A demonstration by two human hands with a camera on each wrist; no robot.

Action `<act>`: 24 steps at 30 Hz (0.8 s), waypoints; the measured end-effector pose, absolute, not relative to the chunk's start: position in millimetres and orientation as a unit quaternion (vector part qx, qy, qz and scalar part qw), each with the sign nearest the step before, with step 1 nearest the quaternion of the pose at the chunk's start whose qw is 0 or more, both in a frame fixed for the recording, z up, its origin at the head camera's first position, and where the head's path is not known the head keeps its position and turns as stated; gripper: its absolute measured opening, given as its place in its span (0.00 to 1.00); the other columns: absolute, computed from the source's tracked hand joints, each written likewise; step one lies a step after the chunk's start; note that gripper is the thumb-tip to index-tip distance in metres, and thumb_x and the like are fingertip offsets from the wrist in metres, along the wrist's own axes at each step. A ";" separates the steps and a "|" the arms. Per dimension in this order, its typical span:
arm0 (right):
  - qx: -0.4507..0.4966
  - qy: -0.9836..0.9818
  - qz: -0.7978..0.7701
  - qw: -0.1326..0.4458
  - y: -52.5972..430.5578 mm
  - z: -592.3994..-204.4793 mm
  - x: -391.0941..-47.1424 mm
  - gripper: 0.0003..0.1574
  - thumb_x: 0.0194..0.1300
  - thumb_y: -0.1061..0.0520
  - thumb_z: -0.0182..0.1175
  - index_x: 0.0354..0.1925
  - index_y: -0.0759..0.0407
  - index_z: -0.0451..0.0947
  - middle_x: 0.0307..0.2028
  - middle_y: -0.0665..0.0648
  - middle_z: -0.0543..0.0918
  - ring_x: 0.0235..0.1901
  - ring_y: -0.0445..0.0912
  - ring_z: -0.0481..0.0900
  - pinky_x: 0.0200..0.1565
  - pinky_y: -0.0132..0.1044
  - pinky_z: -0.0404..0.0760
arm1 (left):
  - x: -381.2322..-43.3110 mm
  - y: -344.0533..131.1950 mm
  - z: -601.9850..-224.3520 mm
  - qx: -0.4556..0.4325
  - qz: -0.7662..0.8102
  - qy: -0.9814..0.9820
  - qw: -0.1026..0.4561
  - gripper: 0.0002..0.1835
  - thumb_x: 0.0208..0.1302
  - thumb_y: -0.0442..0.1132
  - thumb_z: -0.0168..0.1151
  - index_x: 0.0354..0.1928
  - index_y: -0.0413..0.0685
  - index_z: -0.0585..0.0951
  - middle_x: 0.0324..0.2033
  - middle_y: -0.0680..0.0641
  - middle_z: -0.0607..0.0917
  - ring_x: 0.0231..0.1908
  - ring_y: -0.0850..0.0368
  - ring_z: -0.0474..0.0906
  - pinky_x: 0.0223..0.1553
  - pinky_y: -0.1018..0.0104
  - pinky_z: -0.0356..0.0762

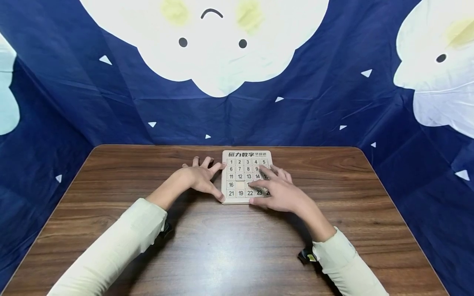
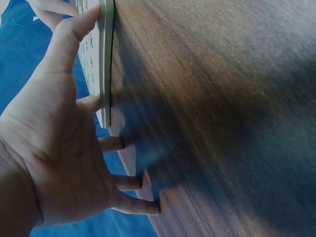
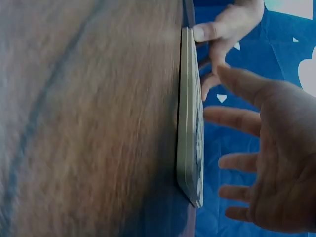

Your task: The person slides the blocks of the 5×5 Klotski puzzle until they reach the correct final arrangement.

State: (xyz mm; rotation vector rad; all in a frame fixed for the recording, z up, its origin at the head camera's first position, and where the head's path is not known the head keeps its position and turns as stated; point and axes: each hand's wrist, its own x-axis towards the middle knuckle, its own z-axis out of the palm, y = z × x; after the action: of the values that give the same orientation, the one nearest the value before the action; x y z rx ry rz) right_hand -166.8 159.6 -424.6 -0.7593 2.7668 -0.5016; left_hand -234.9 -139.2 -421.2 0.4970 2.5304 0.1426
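Note:
A cream sliding number puzzle lies flat on the table, its numbered tiles in rows under a printed heading. One bare square shows between tile 16 and the tile under a right fingertip. My left hand is spread along the puzzle's left side, thumb and index fingertip at its edge; in the left wrist view the other fingertips rest on the table. Over the puzzle's right part reaches my right hand, its index fingertip touching a tile right of the bare square. That hand hides several right-hand tiles.
The brown wood-grain table has rounded far corners. Close behind it hangs a dark blue cloth printed with white clouds and small triangles, which also runs along both sides. A dark wrist device sits under the right sleeve's cuff.

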 end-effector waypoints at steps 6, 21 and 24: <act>-0.271 0.937 -0.174 0.133 152.1 -430.8 -172.1 0.42 0.76 0.27 0.67 0.80 0.36 0.78 0.91 0.67 0.52 0.89 0.75 0.46 0.85 0.80 0.46 | -235.4 -139.7 -420.2 0.186 0.049 0.942 0.275 0.70 0.54 0.81 0.74 0.92 0.71 0.49 0.90 0.34 0.48 0.86 0.10 0.39 0.75 0.05 0.51; -0.232 0.948 -0.196 0.096 192.8 -420.5 -165.5 0.33 0.72 0.31 0.73 0.69 0.41 0.89 0.90 0.68 0.58 0.88 0.78 0.50 0.83 0.81 0.48 | -234.4 -138.1 -419.0 0.185 0.055 0.942 0.275 0.70 0.54 0.81 0.75 0.92 0.71 0.50 0.90 0.34 0.48 0.86 0.10 0.37 0.76 0.06 0.48; -0.232 0.947 -0.198 0.101 194.9 -422.4 -165.0 0.34 0.72 0.31 0.72 0.70 0.40 0.88 0.90 0.68 0.58 0.88 0.77 0.50 0.83 0.81 0.48 | -234.2 -138.1 -420.4 0.183 0.057 0.942 0.276 0.71 0.54 0.81 0.75 0.93 0.72 0.48 0.91 0.34 0.48 0.86 0.11 0.36 0.77 0.06 0.46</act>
State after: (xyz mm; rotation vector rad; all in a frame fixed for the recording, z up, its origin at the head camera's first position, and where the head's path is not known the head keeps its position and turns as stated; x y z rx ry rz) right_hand -165.0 194.9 -422.4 -0.6855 2.7978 -0.5861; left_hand -234.2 -138.1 -420.4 0.4907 2.5296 0.1534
